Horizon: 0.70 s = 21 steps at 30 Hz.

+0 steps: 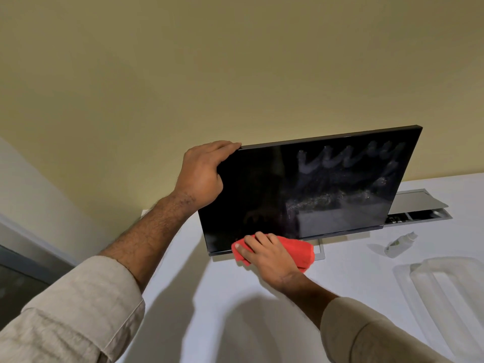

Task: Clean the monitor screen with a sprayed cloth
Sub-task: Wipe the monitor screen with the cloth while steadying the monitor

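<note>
**Head view: wiping under way, smears still on the right**

Left hand (200, 176) grips the upper-left corner of the flat black monitor screen (262, 195) at frame centre. Right hand (267, 254) presses a red cloth (301, 251) on its lower edge — mid-wipe. Next, I judge, sweep toward the hazy streaks (348, 163) at upper right — steadying the panel.

Monitor screen (262, 195): glossy black, mirror-like at left, dulled at right by pale smears and speckled residue. Stand base (320, 251) – brushed silvery metal, apparently. Cloth (301, 251): red, soft matt weave. Tabletop (340, 279) – smooth matt white. Spray bottle (399, 244): translucent plastic. Tray (445, 297): clear glossy plastic. Sleeves (78, 310): coarse beige fabric.
</note>
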{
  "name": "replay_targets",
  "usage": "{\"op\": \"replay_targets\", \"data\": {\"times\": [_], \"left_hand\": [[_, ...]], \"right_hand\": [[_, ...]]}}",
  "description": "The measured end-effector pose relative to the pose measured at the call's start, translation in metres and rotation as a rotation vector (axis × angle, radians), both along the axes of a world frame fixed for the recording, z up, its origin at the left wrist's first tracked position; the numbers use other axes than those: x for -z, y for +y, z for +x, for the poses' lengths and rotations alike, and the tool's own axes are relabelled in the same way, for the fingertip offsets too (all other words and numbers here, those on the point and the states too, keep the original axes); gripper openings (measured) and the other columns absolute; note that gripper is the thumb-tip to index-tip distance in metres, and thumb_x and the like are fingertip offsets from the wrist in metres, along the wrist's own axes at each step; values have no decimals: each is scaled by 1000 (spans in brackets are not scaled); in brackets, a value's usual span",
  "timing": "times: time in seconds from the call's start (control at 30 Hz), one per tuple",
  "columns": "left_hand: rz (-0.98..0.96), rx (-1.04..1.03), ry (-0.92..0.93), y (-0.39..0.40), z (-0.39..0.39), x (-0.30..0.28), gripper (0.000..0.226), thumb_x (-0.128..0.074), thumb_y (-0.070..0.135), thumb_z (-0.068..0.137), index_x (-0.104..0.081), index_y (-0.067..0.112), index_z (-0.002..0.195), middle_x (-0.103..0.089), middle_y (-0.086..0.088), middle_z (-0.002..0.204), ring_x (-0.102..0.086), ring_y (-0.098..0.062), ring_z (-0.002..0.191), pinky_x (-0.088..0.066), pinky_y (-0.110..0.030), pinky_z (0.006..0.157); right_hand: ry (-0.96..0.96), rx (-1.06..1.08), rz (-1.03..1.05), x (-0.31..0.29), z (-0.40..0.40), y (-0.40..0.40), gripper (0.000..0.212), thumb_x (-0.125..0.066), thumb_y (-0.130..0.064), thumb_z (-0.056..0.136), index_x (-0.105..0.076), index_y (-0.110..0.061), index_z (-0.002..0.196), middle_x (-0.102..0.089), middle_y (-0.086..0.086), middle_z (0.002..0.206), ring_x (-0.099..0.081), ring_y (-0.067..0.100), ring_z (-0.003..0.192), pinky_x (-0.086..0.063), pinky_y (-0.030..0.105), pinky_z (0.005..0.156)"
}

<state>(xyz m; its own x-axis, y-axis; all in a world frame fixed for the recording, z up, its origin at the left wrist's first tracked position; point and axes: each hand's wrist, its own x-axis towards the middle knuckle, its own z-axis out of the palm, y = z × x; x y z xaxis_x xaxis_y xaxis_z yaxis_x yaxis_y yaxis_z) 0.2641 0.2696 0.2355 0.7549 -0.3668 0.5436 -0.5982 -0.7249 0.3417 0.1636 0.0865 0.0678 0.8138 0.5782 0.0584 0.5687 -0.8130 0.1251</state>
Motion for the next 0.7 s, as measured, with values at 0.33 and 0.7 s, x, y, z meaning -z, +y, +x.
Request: {"op": "replay_targets", "data": {"times": [0.33, 0.7], "left_hand": [[-6, 40, 3, 4, 1, 0, 72, -45, -11, 67, -60, 19, 130, -66, 2, 125, -60, -19, 116, -46, -43, 103], [19, 12, 12, 2, 6, 5, 75, -46, -11, 66, -58, 24, 132, -64, 5, 126, -58, -19, 118, -45, -50, 101]], "right_hand": [[94, 405, 88, 15, -19, -59, 56, -72, -29, 77, -53, -31, 129, -55, 4, 124, -52, 28, 106, -46, 43, 88], [109, 497, 287, 17, -23, -1, 41, -59, -17, 83, -58, -27, 123, -52, 4, 123, -46, 27, 104, -44, 41, 88]]}}
